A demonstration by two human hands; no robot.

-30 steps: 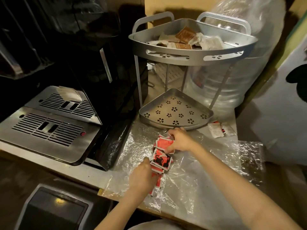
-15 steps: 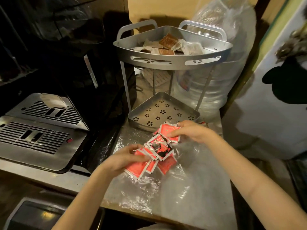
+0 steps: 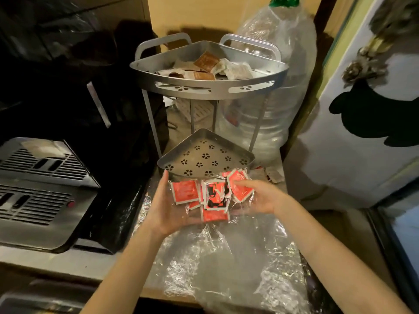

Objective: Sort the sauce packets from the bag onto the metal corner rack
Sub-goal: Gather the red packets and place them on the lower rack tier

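Hands cupped together just in front of the lower rack shelf, a loose pile of red sauce packets (image 3: 205, 196) carried between them. Left hand (image 3: 166, 207) palm-up under the pile, fingers spread and curled up along its left edge, closed around the packets from below. Right hand (image 3: 260, 196) pressed against the pile's right side, thumb laid on top of one red packet, gripping there. Clear plastic bag (image 3: 226, 257) crumpled over the counter beneath both forearms, a wrinkle of it seemingly lifted with the packets, though hard to tell. Metal corner rack (image 3: 210, 89) upright at the back of the counter, two tiers. Upper shelf loaded with brown and white packets (image 3: 206, 66). Lower shelf (image 3: 204, 155) bare, flower-shaped holes showing, its front rim just beyond the fingertips; red packets not yet inside it, held over the front edge. A few small white packets (image 3: 269, 174) flat on the counter just right of the lower shelf. Large clear water bottle (image 3: 276, 82) behind the rack on the right. Black and silver coffee machine (image 3: 45, 177) at the left.
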